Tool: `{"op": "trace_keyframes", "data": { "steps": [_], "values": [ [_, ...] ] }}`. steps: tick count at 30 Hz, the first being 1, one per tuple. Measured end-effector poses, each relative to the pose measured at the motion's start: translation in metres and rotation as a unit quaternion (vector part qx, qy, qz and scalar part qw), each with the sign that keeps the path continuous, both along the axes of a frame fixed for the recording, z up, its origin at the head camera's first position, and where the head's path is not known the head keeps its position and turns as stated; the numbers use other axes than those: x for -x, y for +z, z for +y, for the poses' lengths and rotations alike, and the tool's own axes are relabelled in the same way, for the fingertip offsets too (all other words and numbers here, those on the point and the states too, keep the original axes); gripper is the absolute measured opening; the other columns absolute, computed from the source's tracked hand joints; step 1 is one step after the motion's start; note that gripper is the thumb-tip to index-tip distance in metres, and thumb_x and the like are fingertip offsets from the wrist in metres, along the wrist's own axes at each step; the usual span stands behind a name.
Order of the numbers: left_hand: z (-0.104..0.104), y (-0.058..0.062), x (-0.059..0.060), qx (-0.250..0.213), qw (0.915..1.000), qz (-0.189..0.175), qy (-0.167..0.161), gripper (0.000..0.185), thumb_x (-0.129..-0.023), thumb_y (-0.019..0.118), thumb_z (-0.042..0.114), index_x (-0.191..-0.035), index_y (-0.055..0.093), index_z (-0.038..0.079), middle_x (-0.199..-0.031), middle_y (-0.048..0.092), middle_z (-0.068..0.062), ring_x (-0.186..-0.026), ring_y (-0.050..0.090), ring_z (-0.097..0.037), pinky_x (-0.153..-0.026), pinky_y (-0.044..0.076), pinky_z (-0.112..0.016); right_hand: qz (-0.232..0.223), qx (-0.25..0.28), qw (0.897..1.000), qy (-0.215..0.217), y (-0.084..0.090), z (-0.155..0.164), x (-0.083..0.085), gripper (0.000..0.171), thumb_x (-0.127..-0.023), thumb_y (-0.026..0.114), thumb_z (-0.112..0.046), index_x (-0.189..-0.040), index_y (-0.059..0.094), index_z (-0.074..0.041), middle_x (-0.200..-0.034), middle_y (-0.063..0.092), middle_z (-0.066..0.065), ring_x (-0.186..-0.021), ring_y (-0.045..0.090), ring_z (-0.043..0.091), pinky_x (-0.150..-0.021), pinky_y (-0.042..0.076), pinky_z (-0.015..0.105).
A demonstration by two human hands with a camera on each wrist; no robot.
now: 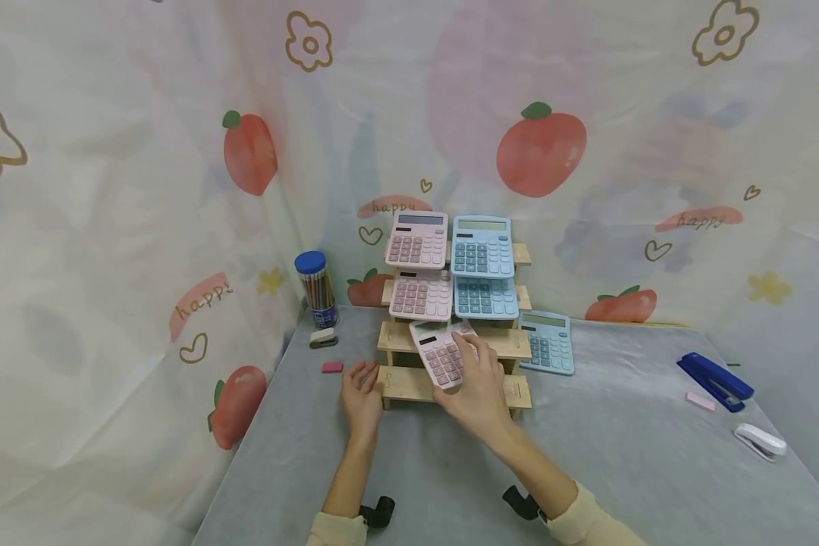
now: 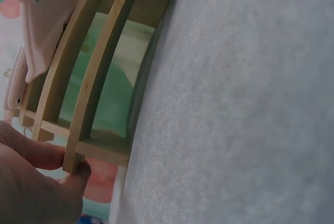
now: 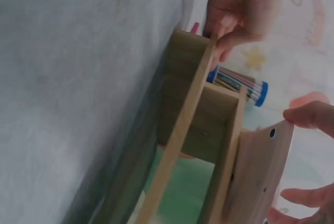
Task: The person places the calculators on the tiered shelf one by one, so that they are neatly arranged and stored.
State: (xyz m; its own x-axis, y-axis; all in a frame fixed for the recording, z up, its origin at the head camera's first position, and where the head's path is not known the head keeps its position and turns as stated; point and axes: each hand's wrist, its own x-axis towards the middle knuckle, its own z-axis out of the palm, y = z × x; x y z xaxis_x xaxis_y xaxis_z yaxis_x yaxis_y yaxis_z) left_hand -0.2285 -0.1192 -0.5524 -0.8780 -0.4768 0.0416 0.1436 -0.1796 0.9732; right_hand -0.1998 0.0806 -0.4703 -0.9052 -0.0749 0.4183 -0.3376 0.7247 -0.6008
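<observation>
A pink calculator (image 1: 439,355) is pinched in the right hand (image 1: 478,388) over the wooden rack's (image 1: 501,341) lower tiers — placement appears underway. The rack's left end is steadied by the left hand (image 1: 362,393), fingers curled on it. Next, the calculator likely needs leaning squarely on its tier.

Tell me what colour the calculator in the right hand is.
Pink: the calculator held by the right hand has a pink body and keys, clearest in the head view.
</observation>
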Motion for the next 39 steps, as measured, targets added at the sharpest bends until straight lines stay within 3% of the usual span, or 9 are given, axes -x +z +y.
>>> {"op": "trace_keyframes", "data": {
  "steps": [8, 14, 19, 26, 34, 39],
  "values": [
    [0.000, -0.001, 0.000, 0.010, 0.9999, -0.007, 0.007, 0.052, -0.090, 0.056, -0.025, -0.139, 0.045, -0.010, -0.139, 0.058, -0.033, -0.131, 0.058, -0.045, -0.103, 0.055, -0.046, 0.040, -0.022, 0.998, -0.038, -0.014, -0.030, 0.019, 0.090, -0.071, 0.097, -0.029, -0.147, 0.053, -0.011, -0.147, 0.049, 0.017, -0.134, 0.044, 0.043, -0.102, 0.038, 0.064],
    [0.002, 0.001, 0.000, 0.014, 0.9999, -0.008, 0.002, 0.054, -0.090, 0.054, -0.027, -0.141, 0.041, -0.014, -0.140, 0.055, -0.036, -0.132, 0.056, -0.048, -0.107, 0.050, -0.054, 0.023, -0.026, 0.998, -0.061, -0.018, -0.045, 0.027, 0.091, -0.074, 0.096, -0.035, -0.149, 0.051, -0.013, -0.150, 0.048, 0.016, -0.139, 0.040, 0.048, -0.104, 0.038, 0.065],
    [0.002, 0.012, -0.004, 0.022, 0.9997, -0.010, 0.002, 0.053, -0.090, 0.053, -0.027, -0.140, 0.041, -0.016, -0.140, 0.055, -0.037, -0.132, 0.056, -0.049, -0.106, 0.051, -0.054, 0.014, -0.020, 0.999, -0.048, -0.013, -0.058, 0.027, 0.089, -0.077, 0.094, -0.035, -0.150, 0.049, -0.012, -0.150, 0.047, 0.016, -0.139, 0.039, 0.049, -0.103, 0.040, 0.064],
    [0.002, -0.001, 0.000, 0.012, 0.9999, -0.005, 0.003, 0.053, -0.090, 0.056, -0.025, -0.140, 0.045, -0.010, -0.139, 0.058, -0.033, -0.131, 0.058, -0.045, -0.105, 0.053, -0.049, 0.003, -0.003, 0.999, -0.040, -0.012, -0.060, 0.022, 0.089, -0.077, 0.094, -0.034, -0.151, 0.050, -0.012, -0.151, 0.047, 0.015, -0.139, 0.041, 0.045, -0.104, 0.043, 0.063],
    [0.003, 0.000, 0.001, 0.023, 0.9996, 0.004, 0.017, 0.052, -0.088, 0.055, -0.027, -0.137, 0.047, -0.011, -0.136, 0.060, -0.034, -0.129, 0.060, -0.046, -0.096, 0.059, -0.036, 0.020, 0.018, 1.000, 0.007, -0.009, -0.050, 0.014, 0.086, -0.078, 0.094, -0.028, -0.149, 0.050, -0.007, -0.150, 0.045, 0.019, -0.129, 0.055, 0.042, -0.094, 0.057, 0.058],
    [0.001, -0.001, 0.001, 0.023, 0.9996, 0.005, 0.016, 0.052, -0.087, 0.056, -0.027, -0.136, 0.048, -0.011, -0.136, 0.060, -0.034, -0.129, 0.060, -0.047, -0.099, 0.057, -0.039, 0.015, 0.012, 1.000, 0.008, -0.009, -0.031, 0.013, 0.080, -0.082, 0.091, -0.031, -0.147, 0.053, -0.007, -0.150, 0.047, 0.017, -0.131, 0.055, 0.039, -0.098, 0.056, 0.055]
  ]
}}
